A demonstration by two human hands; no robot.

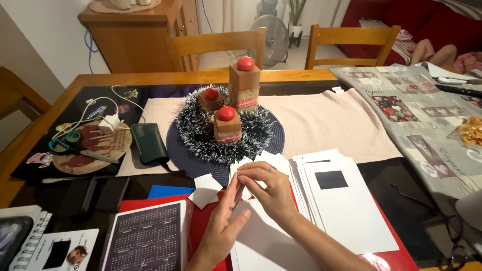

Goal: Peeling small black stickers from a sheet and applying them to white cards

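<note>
Seen from above, two bare hands work at a dark wooden bench. The right hand reaches in from the lower right, its grip closed on a small piece of white paper, fingertips pinching the top edge. The left hand rises from the bottom edge, fingers held straight and pressed flat against the side of the same paper, not curled around it. The paper sits near the bench's front middle, above a red sheet.

Just left of the hands lies a folded white square, touching the red sheet and a blue sheet. To the right, a fanned stack of white sheets rests on the red sheet; the top one bears a black square. At lower left lies a dark calendar card.

Behind the hands, a round dark mat ringed with tinsel holds three brown blocks, each topped with a red ball. It stands on a beige runner. Farther left lie a dark green case, teal-handled scissors and a white charger with its cable. A patterned grey cloth covers the bench's right end. Two wooden chairs stand beyond.
</note>
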